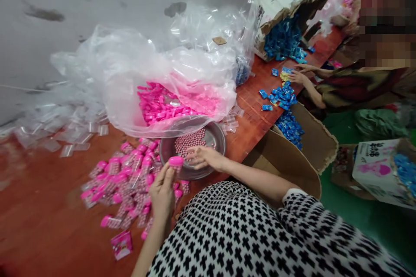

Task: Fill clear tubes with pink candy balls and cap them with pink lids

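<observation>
My left hand (163, 188) is closed around a small clear container with a pink cap (176, 162), held up at the near left rim of a metal bowl (218, 132). Small round pink beads (188, 142) lie in the bowl. Over them is my right hand (205, 158), its fingers apart and nothing visible in them. A heap of pink-capped clear containers filled with beads (125, 177) lies to the left of the bowl. Behind it, a large clear plastic bag (121, 108) holds many loose pink caps (159, 104).
Small clear empty containers (74, 138) lie at the left and right of the bag. A pink printed packet (121, 245) is near the front. At right, another person's hands (299, 77) handle blue packets (282, 95) by a tipped carton (264, 13). An open cardboard box (276, 156) stands below the table edge.
</observation>
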A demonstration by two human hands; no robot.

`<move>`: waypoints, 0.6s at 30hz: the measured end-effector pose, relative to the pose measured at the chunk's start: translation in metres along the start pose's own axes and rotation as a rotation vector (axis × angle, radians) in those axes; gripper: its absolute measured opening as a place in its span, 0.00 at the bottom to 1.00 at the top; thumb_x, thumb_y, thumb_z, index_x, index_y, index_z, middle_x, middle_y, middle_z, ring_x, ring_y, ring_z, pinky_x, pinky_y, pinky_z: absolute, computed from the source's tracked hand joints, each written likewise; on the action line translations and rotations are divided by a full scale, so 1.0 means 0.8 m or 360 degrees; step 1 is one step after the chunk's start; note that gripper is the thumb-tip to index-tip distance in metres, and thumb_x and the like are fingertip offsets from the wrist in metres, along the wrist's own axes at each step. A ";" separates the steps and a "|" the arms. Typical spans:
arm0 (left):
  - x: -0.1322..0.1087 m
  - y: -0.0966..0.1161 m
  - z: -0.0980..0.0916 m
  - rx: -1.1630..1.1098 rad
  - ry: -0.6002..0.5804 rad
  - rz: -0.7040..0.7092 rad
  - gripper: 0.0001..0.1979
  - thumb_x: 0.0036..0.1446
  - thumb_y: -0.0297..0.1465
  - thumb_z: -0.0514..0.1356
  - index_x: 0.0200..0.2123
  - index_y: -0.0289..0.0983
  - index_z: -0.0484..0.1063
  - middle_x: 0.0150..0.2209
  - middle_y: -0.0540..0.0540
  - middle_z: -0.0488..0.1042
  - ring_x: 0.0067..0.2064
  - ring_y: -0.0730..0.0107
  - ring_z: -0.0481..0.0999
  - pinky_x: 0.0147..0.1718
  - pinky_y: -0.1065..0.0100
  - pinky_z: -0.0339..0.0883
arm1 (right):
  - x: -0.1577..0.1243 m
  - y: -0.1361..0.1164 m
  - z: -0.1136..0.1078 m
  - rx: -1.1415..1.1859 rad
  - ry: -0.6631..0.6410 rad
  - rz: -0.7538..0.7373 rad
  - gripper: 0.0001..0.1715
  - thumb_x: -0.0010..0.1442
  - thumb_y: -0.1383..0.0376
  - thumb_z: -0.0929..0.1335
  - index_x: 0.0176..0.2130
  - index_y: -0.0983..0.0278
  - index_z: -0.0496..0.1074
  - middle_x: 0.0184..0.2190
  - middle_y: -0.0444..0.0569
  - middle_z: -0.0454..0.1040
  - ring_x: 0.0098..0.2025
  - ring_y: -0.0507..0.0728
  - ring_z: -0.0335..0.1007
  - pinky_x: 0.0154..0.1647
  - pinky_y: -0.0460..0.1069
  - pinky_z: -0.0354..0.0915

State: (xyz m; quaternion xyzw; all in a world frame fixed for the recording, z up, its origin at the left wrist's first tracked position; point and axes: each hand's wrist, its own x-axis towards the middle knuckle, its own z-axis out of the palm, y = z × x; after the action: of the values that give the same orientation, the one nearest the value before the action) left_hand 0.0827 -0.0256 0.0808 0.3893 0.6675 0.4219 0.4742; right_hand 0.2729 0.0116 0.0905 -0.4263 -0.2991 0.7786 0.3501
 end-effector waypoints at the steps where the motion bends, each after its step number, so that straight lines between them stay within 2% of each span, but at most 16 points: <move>1: 0.005 -0.001 -0.013 -0.0034 0.0172 -0.0022 0.27 0.50 0.44 0.59 0.50 0.34 0.70 0.48 0.42 0.75 0.49 0.59 0.74 0.51 0.59 0.66 | 0.001 -0.009 -0.023 -0.0130 0.0117 -0.0146 0.31 0.53 0.43 0.65 0.45 0.63 0.68 0.39 0.50 0.74 0.35 0.51 0.72 0.35 0.47 0.69; 2: 0.011 -0.001 -0.027 -0.0043 0.0340 -0.0032 0.27 0.50 0.44 0.60 0.50 0.35 0.70 0.48 0.44 0.74 0.49 0.59 0.73 0.52 0.58 0.66 | 0.003 -0.017 -0.052 -0.0282 0.0291 -0.0310 0.29 0.54 0.45 0.65 0.45 0.64 0.68 0.40 0.51 0.74 0.35 0.51 0.72 0.35 0.47 0.69; 4: 0.020 -0.002 -0.054 0.0083 0.0543 -0.0021 0.27 0.50 0.43 0.60 0.52 0.38 0.69 0.50 0.50 0.73 0.52 0.59 0.71 0.55 0.57 0.62 | 0.008 -0.034 -0.123 -0.0686 0.0820 -0.0510 0.22 0.59 0.52 0.62 0.44 0.66 0.68 0.39 0.52 0.74 0.36 0.52 0.71 0.37 0.49 0.69; 6: 0.024 -0.004 -0.072 0.0268 0.0646 -0.0006 0.27 0.50 0.43 0.60 0.53 0.38 0.68 0.53 0.50 0.71 0.56 0.58 0.67 0.58 0.58 0.58 | 0.015 -0.046 -0.199 -0.1268 0.1281 -0.0503 0.16 0.60 0.63 0.61 0.45 0.68 0.69 0.43 0.55 0.73 0.44 0.55 0.69 0.48 0.53 0.65; 7: 0.024 -0.006 -0.076 0.0330 0.0669 0.0003 0.28 0.50 0.42 0.60 0.54 0.37 0.68 0.55 0.47 0.70 0.57 0.57 0.66 0.59 0.59 0.57 | 0.019 -0.050 -0.234 -0.1589 0.1360 -0.0415 0.16 0.60 0.68 0.60 0.46 0.69 0.69 0.47 0.57 0.71 0.49 0.57 0.66 0.53 0.54 0.62; 9: 0.021 -0.011 -0.073 0.0386 0.0639 0.0007 0.29 0.50 0.42 0.59 0.54 0.34 0.67 0.55 0.42 0.69 0.58 0.57 0.66 0.59 0.60 0.56 | 0.028 -0.055 -0.290 -0.2130 0.1297 -0.0139 0.23 0.58 0.76 0.57 0.52 0.69 0.66 0.57 0.59 0.63 0.57 0.59 0.59 0.57 0.56 0.57; 12: 0.009 -0.023 -0.052 0.0434 0.0431 -0.0029 0.26 0.52 0.43 0.58 0.51 0.34 0.70 0.52 0.40 0.72 0.56 0.56 0.68 0.57 0.57 0.58 | 0.042 -0.055 -0.336 -0.2693 0.0896 0.0183 0.30 0.58 0.78 0.55 0.58 0.66 0.60 0.64 0.55 0.51 0.63 0.60 0.49 0.58 0.55 0.56; 15: 0.002 -0.036 -0.029 0.0443 0.0263 -0.0049 0.24 0.52 0.44 0.57 0.48 0.35 0.72 0.49 0.40 0.74 0.53 0.56 0.70 0.55 0.55 0.60 | 0.050 -0.054 -0.353 -0.3045 0.0603 0.0287 0.28 0.62 0.75 0.54 0.59 0.64 0.57 0.62 0.55 0.54 0.63 0.61 0.48 0.55 0.53 0.59; 18: 0.010 -0.048 -0.017 0.0479 0.0193 0.0050 0.23 0.55 0.44 0.55 0.48 0.35 0.72 0.49 0.39 0.74 0.53 0.57 0.71 0.55 0.54 0.60 | 0.051 -0.053 -0.363 -0.3158 0.0529 0.0378 0.24 0.62 0.73 0.55 0.57 0.66 0.60 0.53 0.61 0.63 0.54 0.62 0.61 0.47 0.53 0.63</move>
State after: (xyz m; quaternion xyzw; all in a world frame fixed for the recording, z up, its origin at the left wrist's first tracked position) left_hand 0.0631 -0.0337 0.0448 0.4402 0.7443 0.3473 0.3627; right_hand 0.5224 0.1173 -0.0286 -0.6546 -0.7143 0.1391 -0.2047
